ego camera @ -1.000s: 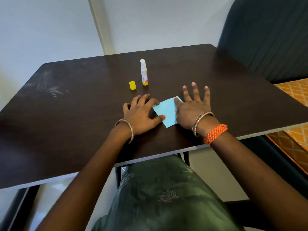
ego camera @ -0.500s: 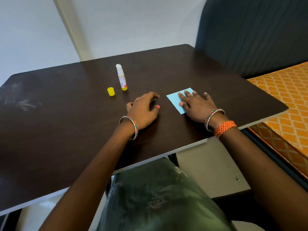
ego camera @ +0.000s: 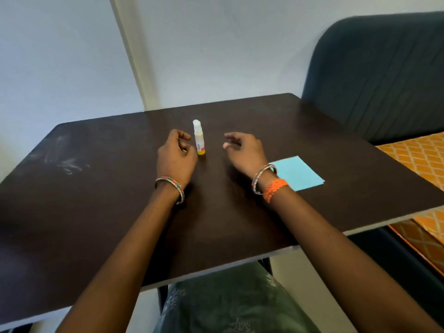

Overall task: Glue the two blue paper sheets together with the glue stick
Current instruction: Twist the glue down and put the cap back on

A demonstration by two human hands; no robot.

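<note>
The glue stick [ego camera: 199,140] stands upright and uncapped at the middle of the dark table [ego camera: 96,212]. My left hand [ego camera: 176,157] is just left of it, fingers curled over the yellow cap [ego camera: 184,150], of which only a sliver shows by the thumb. My right hand [ego camera: 245,150] hovers right of the glue stick with loosely bent fingers and holds nothing. The blue paper [ego camera: 299,174] lies flat on the table to the right, its near-left corner hidden behind my right wrist. It looks like one square; I cannot tell two sheets apart.
A dark blue padded chair back [ego camera: 374,75] stands beyond the table's right corner. An orange patterned cushion [ego camera: 418,155] lies to the right, below the table's edge. White smudges [ego camera: 64,162] mark the table's left part.
Both hands left the blue paper and moved forward to either side of the glue stick. The left hand now covers the yellow cap. The paper stays where the right hand slid it.
</note>
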